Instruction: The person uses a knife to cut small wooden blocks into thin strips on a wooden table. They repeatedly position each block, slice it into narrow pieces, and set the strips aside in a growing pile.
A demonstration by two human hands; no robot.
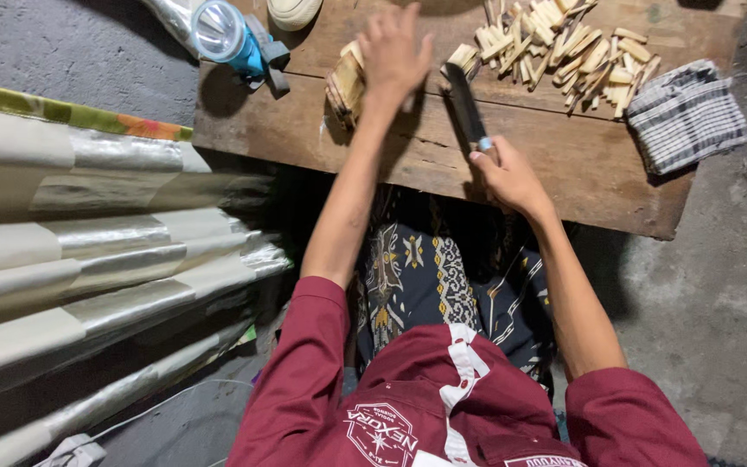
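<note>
R hand [510,177] clenched on knife [467,108] handle – blade flat on wood table [564,164], tip near a stick [462,59]. L hand [393,52] fingers spread over stick bundle [347,82], grip unclear. Cut sticks [564,47] piled beyond, checked cloth [686,114] at right.
</note>
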